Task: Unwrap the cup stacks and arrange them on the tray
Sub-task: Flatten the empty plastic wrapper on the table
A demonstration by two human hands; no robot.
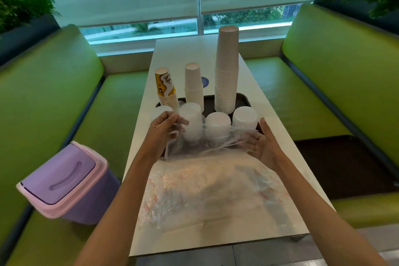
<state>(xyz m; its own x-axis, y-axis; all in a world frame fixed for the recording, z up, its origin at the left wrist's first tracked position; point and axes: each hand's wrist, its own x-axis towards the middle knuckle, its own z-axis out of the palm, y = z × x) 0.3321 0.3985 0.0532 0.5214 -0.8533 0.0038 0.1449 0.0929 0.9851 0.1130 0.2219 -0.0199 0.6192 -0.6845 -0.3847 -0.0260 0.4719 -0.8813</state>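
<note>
On white smooth table [254, 84], we are pinching thin crinkled plastic wrap [207, 144] between left hand [164, 129] fingers; right hand [264, 143] is lying released under it.

Wrap [194, 144] in my fingers [172, 121]: thin clear plastic film, glossy, creased. Sheets [211, 190] on the surface [254, 84]: same clear film, crinkled, with red print. Surface: smooth, matt, off-white. Tray [246, 101]: dark plastic, slight sheen. Tall stack [227, 71]: matt white paper. Yellow stack [165, 88]: printed paper. Low cups [245, 117]: white, matt, foam-like. Bin [64, 181]: smooth purple plastic. Benches [54, 97]: green, smooth, faintly glossy.
</note>
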